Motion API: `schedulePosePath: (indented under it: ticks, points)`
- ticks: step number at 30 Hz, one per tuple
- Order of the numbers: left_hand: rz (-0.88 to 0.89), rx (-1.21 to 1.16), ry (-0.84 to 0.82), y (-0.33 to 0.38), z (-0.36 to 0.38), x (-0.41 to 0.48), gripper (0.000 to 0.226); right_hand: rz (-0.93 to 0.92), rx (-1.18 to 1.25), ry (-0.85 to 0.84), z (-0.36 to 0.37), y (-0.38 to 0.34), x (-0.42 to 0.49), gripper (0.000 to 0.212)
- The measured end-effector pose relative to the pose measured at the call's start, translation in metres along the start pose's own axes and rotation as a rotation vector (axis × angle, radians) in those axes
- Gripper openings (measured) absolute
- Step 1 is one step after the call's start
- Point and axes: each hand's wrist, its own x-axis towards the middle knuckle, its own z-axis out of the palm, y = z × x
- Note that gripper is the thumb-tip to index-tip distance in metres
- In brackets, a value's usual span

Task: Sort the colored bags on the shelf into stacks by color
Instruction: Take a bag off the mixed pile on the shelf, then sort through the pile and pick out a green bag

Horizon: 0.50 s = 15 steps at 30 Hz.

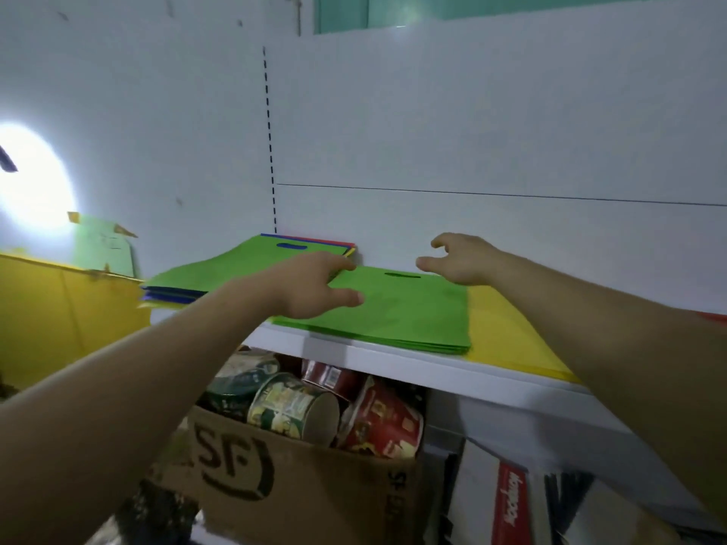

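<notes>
Cardboard box (299, 477) of tins is seen nearest, under the white shelf (393, 359). On the shelf a green stack (413, 316) is laid beside a yellow stack (507, 336), with the left hand (310, 289) spread over its left edge and the right hand (466, 259) held above its far edge, both grips wide and empty. Farther left, a mixed pile (236, 265) topped in green is set by the wall.
</notes>
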Motion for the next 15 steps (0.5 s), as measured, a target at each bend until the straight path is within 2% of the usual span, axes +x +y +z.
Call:
schedulePosePath:
  ticks: [8,15]
  points:
    - [-0.113,0.037,0.006,-0.141,-0.043,-0.031,0.064,-0.043,0.031,-0.015,0.051,-0.129,0.047,0.069]
    - [-0.176,-0.013,0.016,-0.212,-0.047,-0.017,0.064,-0.023,0.030,-0.055,0.083,-0.170,0.101,0.074]
